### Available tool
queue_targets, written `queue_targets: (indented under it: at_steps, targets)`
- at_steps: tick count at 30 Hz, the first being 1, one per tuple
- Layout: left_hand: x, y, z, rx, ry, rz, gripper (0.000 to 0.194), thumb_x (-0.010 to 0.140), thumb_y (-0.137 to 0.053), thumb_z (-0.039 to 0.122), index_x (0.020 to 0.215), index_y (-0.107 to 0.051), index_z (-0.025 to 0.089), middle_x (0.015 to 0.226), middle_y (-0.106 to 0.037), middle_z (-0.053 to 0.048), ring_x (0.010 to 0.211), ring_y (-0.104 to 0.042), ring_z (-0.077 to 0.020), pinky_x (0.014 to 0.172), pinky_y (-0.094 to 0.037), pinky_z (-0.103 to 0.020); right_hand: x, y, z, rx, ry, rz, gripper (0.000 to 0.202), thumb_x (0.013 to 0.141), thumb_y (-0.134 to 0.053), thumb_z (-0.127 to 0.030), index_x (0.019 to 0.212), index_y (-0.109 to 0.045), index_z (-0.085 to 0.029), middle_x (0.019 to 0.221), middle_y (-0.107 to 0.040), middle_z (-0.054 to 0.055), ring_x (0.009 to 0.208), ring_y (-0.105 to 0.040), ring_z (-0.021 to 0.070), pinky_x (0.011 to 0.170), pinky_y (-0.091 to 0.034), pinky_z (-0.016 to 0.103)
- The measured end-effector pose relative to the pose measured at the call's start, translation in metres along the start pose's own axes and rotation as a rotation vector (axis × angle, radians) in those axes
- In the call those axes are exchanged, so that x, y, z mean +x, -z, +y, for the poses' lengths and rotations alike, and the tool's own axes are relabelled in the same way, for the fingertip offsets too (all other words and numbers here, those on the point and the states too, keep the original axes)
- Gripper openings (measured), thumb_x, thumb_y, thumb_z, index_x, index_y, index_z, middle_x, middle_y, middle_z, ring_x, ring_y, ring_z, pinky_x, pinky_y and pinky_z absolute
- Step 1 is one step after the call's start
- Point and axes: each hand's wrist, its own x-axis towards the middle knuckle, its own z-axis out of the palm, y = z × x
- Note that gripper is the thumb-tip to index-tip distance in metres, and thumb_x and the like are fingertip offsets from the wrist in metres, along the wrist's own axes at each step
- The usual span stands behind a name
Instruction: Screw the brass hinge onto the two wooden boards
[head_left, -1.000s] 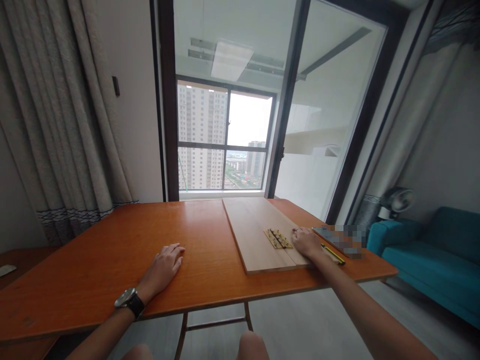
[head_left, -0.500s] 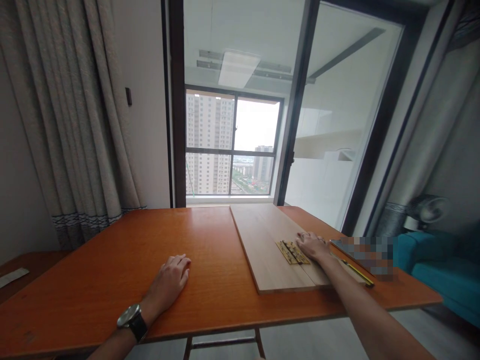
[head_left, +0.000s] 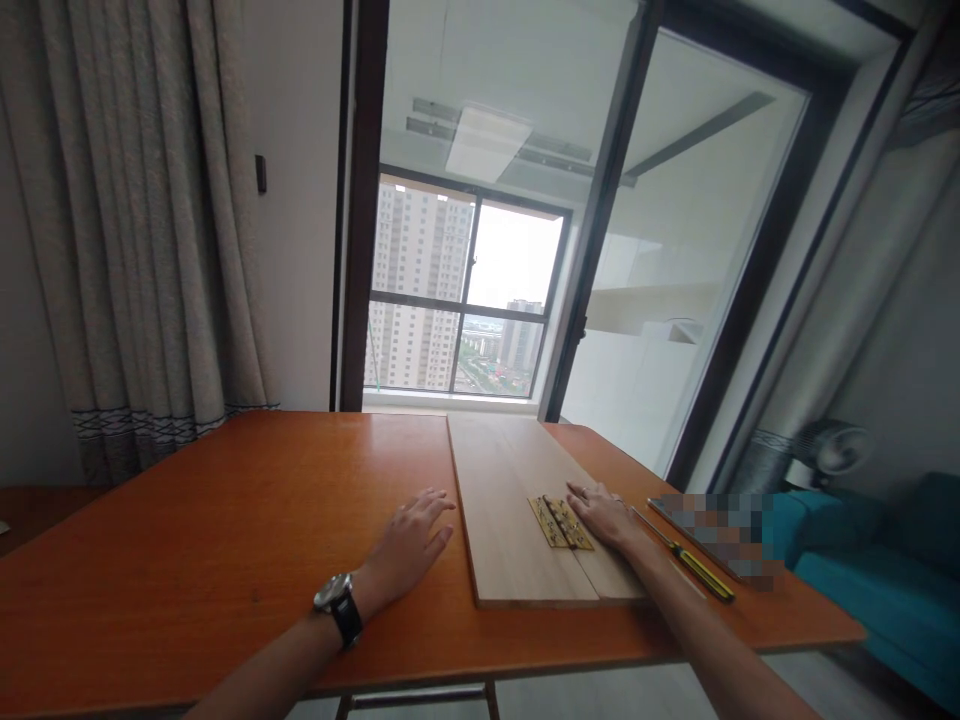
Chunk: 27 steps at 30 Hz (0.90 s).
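Note:
Two pale wooden boards (head_left: 502,500) lie side by side on the orange table (head_left: 285,530), a seam running between them. Across that seam sits a brass hinge (head_left: 561,523), opened flat, with screws showing in its leaves. My right hand (head_left: 601,512) rests on the right-hand board just beside the hinge, fingers stretched out, gripping nothing. Left of the boards, my left hand (head_left: 412,540) is over the table with its fingers apart and nothing in it. A yellow and black screwdriver (head_left: 701,572) lies right of my right forearm, its shaft pointing away from me.
A blurred-out flat object (head_left: 712,535) lies at the table's right side. Past the table's right end are a teal sofa (head_left: 825,530) and a fan (head_left: 836,448). Glass sliding doors stand behind the table, with a grey curtain (head_left: 150,220) at left.
My left hand has moved right, closer to the boards, and its fingers have spread. The right hand stays on the board by the hinge. The view has tilted and shifted slightly; more of the screwdriver shows.

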Motion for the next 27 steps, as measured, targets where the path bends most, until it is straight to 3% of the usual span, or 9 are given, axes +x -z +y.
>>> queue_targets:
  at_steps: [4,8,16,22,27]
  targets:
    - [0.027,-0.009,0.014,0.060,-0.029,-0.089,0.037,0.097,-0.049,0.036,0.129,-0.058,0.021,0.148,-0.049,-0.012,0.141,-0.039,-0.0297,0.117,-0.034,-0.047,-0.010,0.000,-0.016,0.025,0.003,0.000,0.056,0.096,-0.032,-0.052,0.145,-0.049,-0.033,0.147,-0.048,0.015,0.129,-0.050,0.0406,0.100,-0.037,0.059]
    - [0.040,-0.010,0.013,0.116,0.036,-0.140,0.042,0.098,-0.046,0.042,0.134,-0.054,0.021,0.148,-0.047,-0.013,0.142,-0.036,-0.0339,0.116,-0.032,-0.051,-0.021,-0.001,-0.035,0.046,0.021,-0.005,0.054,0.096,-0.034,-0.052,0.145,-0.048,-0.036,0.155,-0.040,0.009,0.134,-0.045,0.0406,0.103,-0.037,0.058]
    - [0.005,-0.009,-0.010,0.154,0.050,-0.194,0.046,0.099,-0.043,0.045,0.137,-0.054,0.021,0.150,-0.044,-0.017,0.144,-0.032,-0.0364,0.116,-0.029,-0.058,-0.044,0.003,-0.080,0.088,0.102,-0.031,0.053,0.095,-0.036,-0.051,0.145,-0.047,-0.038,0.156,-0.038,0.007,0.137,-0.040,0.0425,0.102,-0.036,0.060]
    - [-0.021,0.023,-0.030,0.147,0.069,-0.243,0.045,0.098,-0.044,0.041,0.137,-0.057,0.020,0.153,-0.041,-0.018,0.145,-0.031,-0.0393,0.116,-0.029,-0.059,-0.069,0.002,-0.120,0.124,0.113,-0.039,0.055,0.095,-0.034,-0.053,0.146,-0.046,-0.034,0.157,-0.035,0.010,0.138,-0.036,0.0451,0.102,-0.032,0.063]
    - [-0.045,0.056,-0.051,0.143,0.114,-0.254,0.048,0.099,-0.042,0.044,0.142,-0.053,0.025,0.157,-0.036,-0.012,0.147,-0.028,-0.0358,0.117,-0.030,-0.056,-0.091,-0.002,-0.154,0.161,0.137,-0.050,0.058,0.094,-0.034,-0.056,0.146,-0.046,-0.032,0.156,-0.034,0.014,0.137,-0.034,0.0491,0.102,-0.027,0.066]
